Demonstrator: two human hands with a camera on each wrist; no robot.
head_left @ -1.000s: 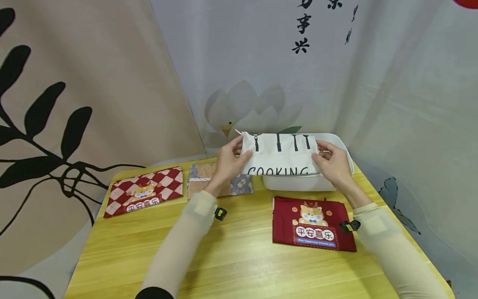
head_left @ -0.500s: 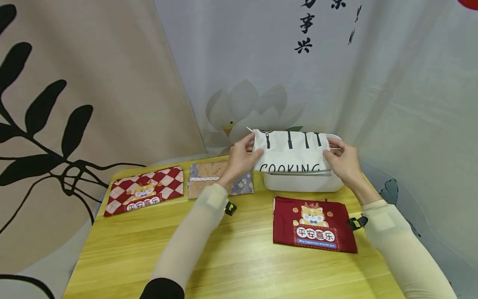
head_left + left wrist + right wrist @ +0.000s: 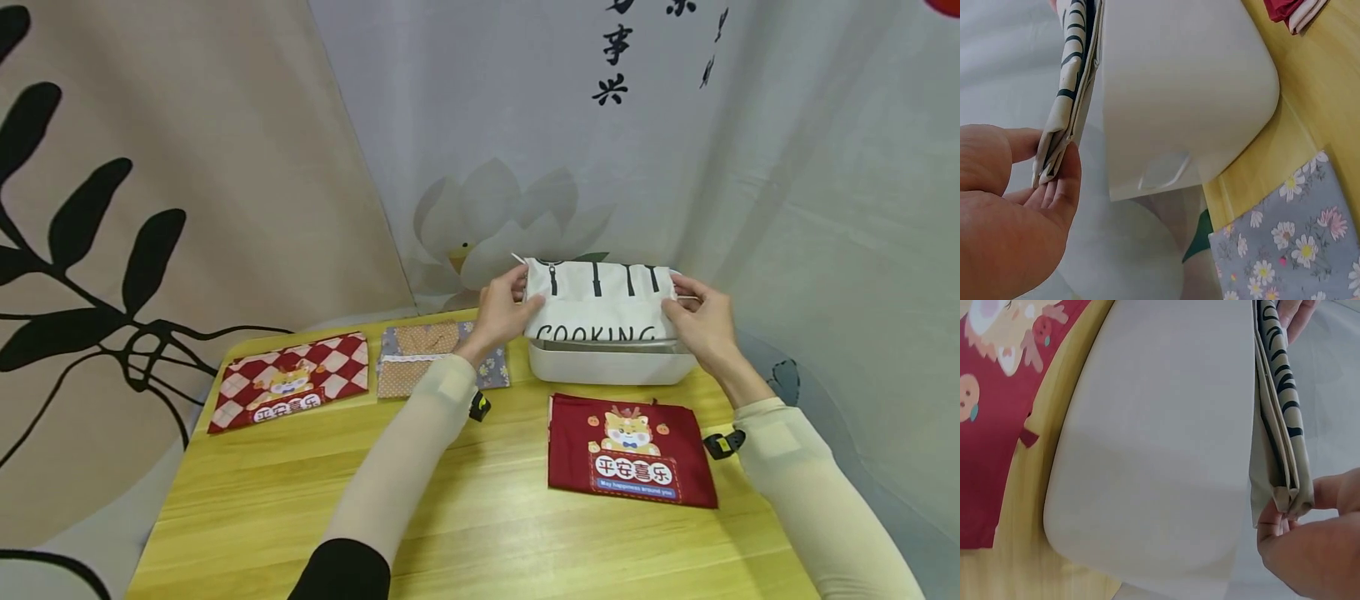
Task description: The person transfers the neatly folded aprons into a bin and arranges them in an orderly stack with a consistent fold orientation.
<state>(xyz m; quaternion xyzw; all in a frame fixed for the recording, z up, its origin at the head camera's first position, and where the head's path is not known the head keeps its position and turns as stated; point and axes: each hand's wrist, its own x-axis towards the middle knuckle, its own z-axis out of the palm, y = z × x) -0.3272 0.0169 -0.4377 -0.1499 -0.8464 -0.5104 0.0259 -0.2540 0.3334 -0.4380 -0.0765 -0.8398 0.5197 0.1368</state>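
Note:
A folded white cloth (image 3: 600, 300) printed with "COOKING" and dark utensil handles is held level above a white plastic bin (image 3: 611, 364). My left hand (image 3: 506, 310) pinches its left end, thumb on top and fingers beneath, as the left wrist view also shows on the cloth (image 3: 1063, 125). At the opposite end my right hand (image 3: 703, 321) pinches it the same way; in the right wrist view the folded layers (image 3: 1285, 425) stack between thumb and fingers. The cloth covers most of the bin's opening, so the inside is hidden.
A folded dark red cloth (image 3: 630, 450) with a cartoon animal lies in front of the bin. Left of the bin lie a grey floral and tan folded cloth (image 3: 412, 358) and a red checked one (image 3: 291, 382). A curtain (image 3: 510, 125) hangs behind the yellow table (image 3: 300, 483).
Both hands have carried the folded white cloth to the right, and it now lies squarely over the bin's opening. The bin has shifted slightly right too. The other cloths stay put.

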